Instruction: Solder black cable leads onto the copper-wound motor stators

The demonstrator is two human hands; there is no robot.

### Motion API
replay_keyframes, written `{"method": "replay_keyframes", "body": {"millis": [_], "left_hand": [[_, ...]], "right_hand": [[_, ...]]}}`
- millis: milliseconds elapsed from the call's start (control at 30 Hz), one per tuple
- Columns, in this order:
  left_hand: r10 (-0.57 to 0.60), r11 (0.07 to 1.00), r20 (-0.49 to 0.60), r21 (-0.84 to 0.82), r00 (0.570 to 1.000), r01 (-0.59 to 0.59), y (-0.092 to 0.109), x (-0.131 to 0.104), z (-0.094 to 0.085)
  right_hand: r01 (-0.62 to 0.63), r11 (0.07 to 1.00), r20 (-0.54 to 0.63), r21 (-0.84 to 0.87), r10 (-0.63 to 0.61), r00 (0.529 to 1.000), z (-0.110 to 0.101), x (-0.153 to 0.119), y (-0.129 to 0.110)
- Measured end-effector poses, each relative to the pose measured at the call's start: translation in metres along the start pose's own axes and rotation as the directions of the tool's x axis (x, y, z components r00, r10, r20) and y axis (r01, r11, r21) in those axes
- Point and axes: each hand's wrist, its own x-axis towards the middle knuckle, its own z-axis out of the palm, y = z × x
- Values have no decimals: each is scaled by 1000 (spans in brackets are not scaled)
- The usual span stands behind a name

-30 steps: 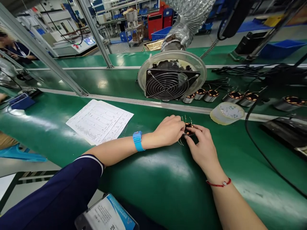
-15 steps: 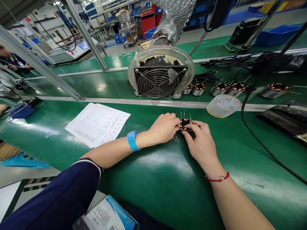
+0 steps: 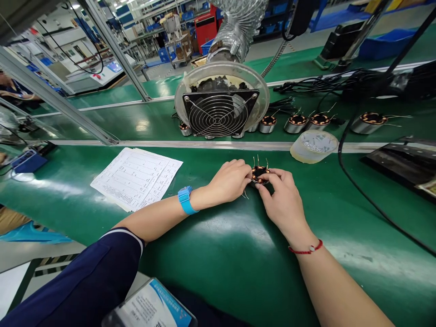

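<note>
Badge [image 3: 155, 303] lies nearest the wearer, well apart from the handling. Farther up the green desk [image 3: 221, 259], the right hand [image 3: 284, 197] is clamped on the right side of a wound stator [image 3: 256, 177], which sits between both hands, resting on the desk or just above it. The left hand [image 3: 230, 182] is closed on its left side; whether it pinches rim or wire cannot be told. Thin leads [image 3: 258, 161] stand up at the far side: a stray knuckle could bend one, a hard tug could strain its joint. A fingertip pressing inward could scuff the windings. Beyond, a sideways sweep could snag the black cable [image 3: 340, 157] or push the translucent cylinder [image 3: 311, 147] against the finished-looking stators [image 3: 297, 123] behind.
</note>
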Motion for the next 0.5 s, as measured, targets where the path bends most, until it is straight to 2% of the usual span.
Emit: {"method": "replay_keyframes", "body": {"millis": [367,500], "left_hand": [[-10,1000,10,19,1000,10,3,2,-1],[29,998,-1,49,1000,-28,4,2,1]], "right_hand": [[8,1000,-12,0,-8,1000,0,-1,0],[9,1000,-9,-5,-9,1000,0,-1,0]]}}
